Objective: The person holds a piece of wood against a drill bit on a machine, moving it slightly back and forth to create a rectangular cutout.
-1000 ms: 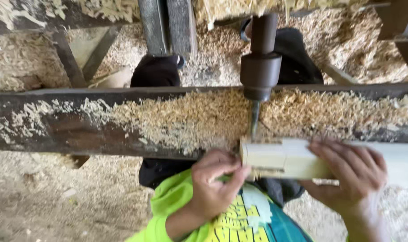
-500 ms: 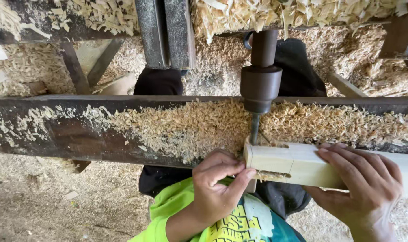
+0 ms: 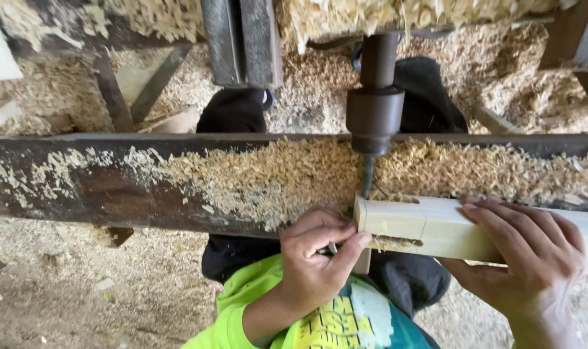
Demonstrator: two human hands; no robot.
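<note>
Both hands have slid a little lower in the head view since the earlier frames, and the pale wood block (image 3: 436, 227) now sits lower too, with the drill bit (image 3: 367, 176) touching its far edge near the left end. Otherwise the grip looks unchanged.

The left hand (image 3: 316, 258) is curled at the block's left end, its thumb pressed against the near face beside a rough slot cut into the wood, its fingers bent narrow around something small and metallic that I cannot make out. The right hand (image 3: 523, 255) lies flat over the top of the block further right, fingers spread wide and pressing down, the thumb tucked under the near side. So the block is held by both hands, lying crosswise along the near edge of the desk (image 3: 100, 187) (a dark, worn beam), with its left end directly under the bit.

Above the bit hangs a dark round chuck (image 3: 374, 116) on a shaft that rises out of view. Wood shavings (image 3: 268, 178) lie thick across the middle of the desk and in heaps on the floor beyond it. A dark upright metal bar (image 3: 242, 42) stands behind the desk to the left of the chuck. At the bottom of the frame the person's bright green sleeve and printed shirt (image 3: 332, 323) show, with dark trousers below the block.
</note>
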